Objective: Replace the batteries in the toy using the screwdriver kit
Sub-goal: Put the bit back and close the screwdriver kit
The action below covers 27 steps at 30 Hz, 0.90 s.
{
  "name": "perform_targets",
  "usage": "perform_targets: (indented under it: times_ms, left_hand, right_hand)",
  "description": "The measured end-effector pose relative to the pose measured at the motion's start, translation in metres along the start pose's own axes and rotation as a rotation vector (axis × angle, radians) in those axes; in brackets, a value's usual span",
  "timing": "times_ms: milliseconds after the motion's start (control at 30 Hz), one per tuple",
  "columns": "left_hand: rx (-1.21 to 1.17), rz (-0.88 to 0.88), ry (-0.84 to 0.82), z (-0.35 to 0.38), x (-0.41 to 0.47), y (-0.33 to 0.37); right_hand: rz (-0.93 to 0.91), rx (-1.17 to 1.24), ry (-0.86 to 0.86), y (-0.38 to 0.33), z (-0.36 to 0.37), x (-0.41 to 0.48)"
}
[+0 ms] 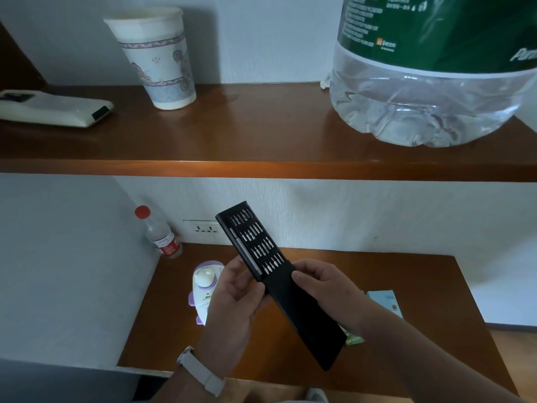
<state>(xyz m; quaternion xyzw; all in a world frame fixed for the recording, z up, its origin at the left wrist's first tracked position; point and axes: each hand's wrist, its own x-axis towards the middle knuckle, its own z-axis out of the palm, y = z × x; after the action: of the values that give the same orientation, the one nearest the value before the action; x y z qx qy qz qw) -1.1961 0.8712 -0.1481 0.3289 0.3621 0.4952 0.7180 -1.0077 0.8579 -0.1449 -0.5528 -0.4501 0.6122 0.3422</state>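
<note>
On the upper shelf (pixel 261 135), at far left, a flat white case (pixel 55 107) is seen lying, and a patterned paper cup (pixel 158 58) is stood just to its right. Below, in the left corner of the brown desk (pixel 421 330), a small clear bottle (pixel 159 235) with a red cap is stood against the wall, with a wall socket (pixel 205 228) beside it. The toy (pixel 205 283), white with purple parts, is laid on the desk, partly hidden by the left hand (pixel 235 298), whose wrist is banded by a pale strap (pixel 200 370). The screwdriver kit (pixel 252 242) is held above the desk between both hands, tilted with its far end up and to the left. Its bit tray is slid partway out of the black sleeve (pixel 305 318), so that rows of bits and a silver driver handle along the left edge are exposed. The tray's near left edge is gripped by the left hand, with the fingers curled round it. The sleeve is held by the right hand (pixel 328 289), its thumb laid on the top face. A small green packet (pixel 355 340) is glimpsed on the desk past the sleeve's right edge, and a pale blue box (pixel 385 302) is laid further right. At upper right, a large clear water bottle (pixel 430 91) with a green label is stood on the shelf.
</note>
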Motion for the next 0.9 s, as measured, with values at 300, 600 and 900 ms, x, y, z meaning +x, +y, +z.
perform_targets:
  times_ms: [300,600,900]
  left_hand:
    - [-0.048,0.022,-0.014,0.009,-0.002,0.004]
    - [-0.071,0.027,0.016,0.014,-0.004,0.000]
    - [0.015,0.032,0.084,0.016,-0.003,0.000]
  right_hand:
    - [-0.064,0.212,-0.147,0.001,-0.014,0.002]
    - [-0.127,0.210,-0.192,0.007,-0.021,-0.003]
    - [-0.152,0.147,-0.172,0.007,-0.025,-0.008]
